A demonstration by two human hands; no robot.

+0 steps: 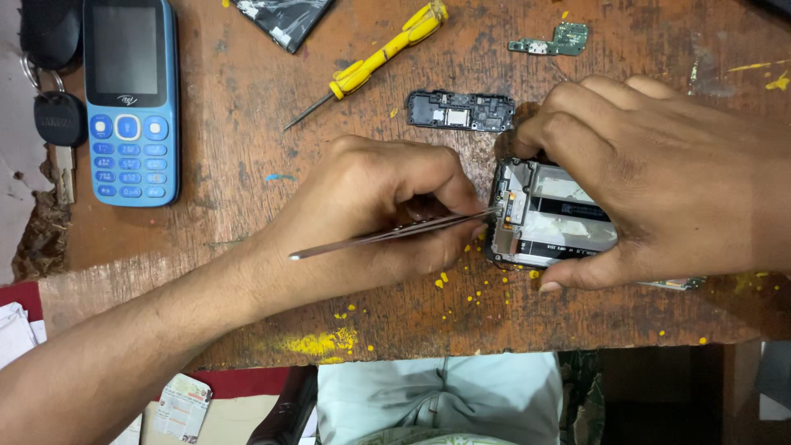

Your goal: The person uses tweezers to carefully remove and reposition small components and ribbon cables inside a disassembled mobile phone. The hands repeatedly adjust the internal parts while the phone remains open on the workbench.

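An opened smartphone (550, 222) with its back removed lies on a worn wooden table (247, 189), showing a battery and internal parts. My right hand (651, 181) covers and grips the phone from above, thumb along its near edge. My left hand (379, 206) pinches thin metal tweezers (387, 235), whose tips touch the phone's left end near a small board. The rest of the phone is hidden under my right hand.
A black plastic inner cover (460, 110) lies just behind the phone. A yellow-handled screwdriver (375, 62), a small green circuit board (554, 41), a blue keypad phone (130, 99), keys (58, 124) and a dark flat part (284, 21) lie further back.
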